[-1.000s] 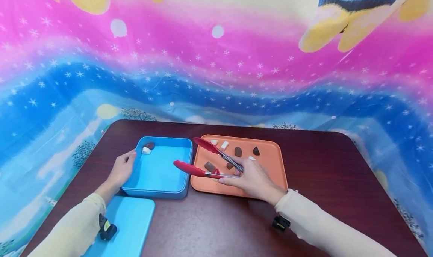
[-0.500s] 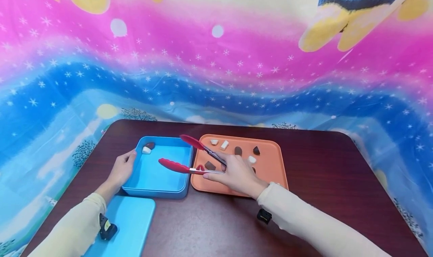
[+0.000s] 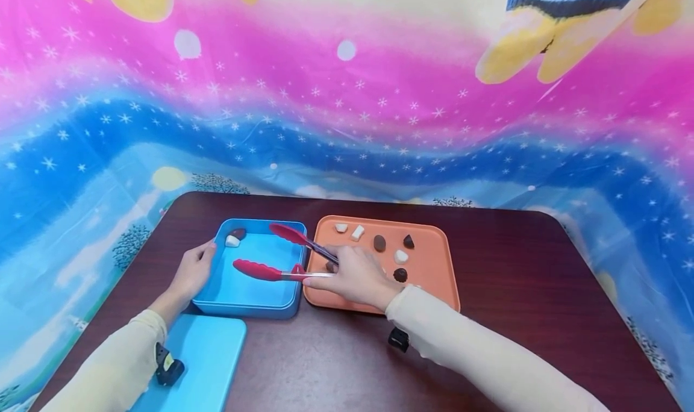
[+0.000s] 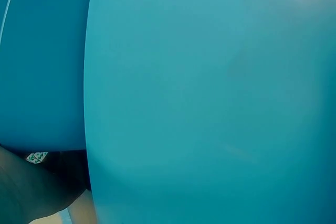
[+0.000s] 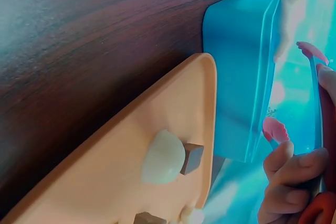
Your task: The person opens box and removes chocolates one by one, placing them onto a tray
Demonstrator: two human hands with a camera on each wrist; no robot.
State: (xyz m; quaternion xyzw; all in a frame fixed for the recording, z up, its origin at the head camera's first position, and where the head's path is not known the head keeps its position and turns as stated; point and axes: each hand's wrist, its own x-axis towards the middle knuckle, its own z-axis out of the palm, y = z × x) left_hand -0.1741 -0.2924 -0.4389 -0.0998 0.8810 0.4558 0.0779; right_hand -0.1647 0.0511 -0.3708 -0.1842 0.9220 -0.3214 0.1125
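My left hand [image 3: 191, 273] holds the left wall of a blue square box [image 3: 295, 311], fingers at its rim. In the box's far left corner lie a brown piece [image 3: 238, 234] and a white piece [image 3: 232, 241]. My right hand [image 3: 355, 279] grips metal tongs with red scalloped tips [image 3: 257, 270]. The tongs are spread apart over the right half of the box, with nothing visible between the tips. Below the right hand is an orange tray [image 3: 434, 291] with several small brown and white chocolate-like pieces. In the right wrist view a white domed piece [image 5: 164, 157] touches a brown block [image 5: 192, 158].
A light blue flat lid [image 3: 208, 358] lies in front of the box, under the left forearm. The dark wooden table [image 3: 515, 279] extends right of the tray. A colourful patterned cloth [image 3: 347, 99] hangs behind and beside the table.
My right hand has moved left with the tongs, bringing their tips from the tray's left edge to over the box. The left hand stays at the box.
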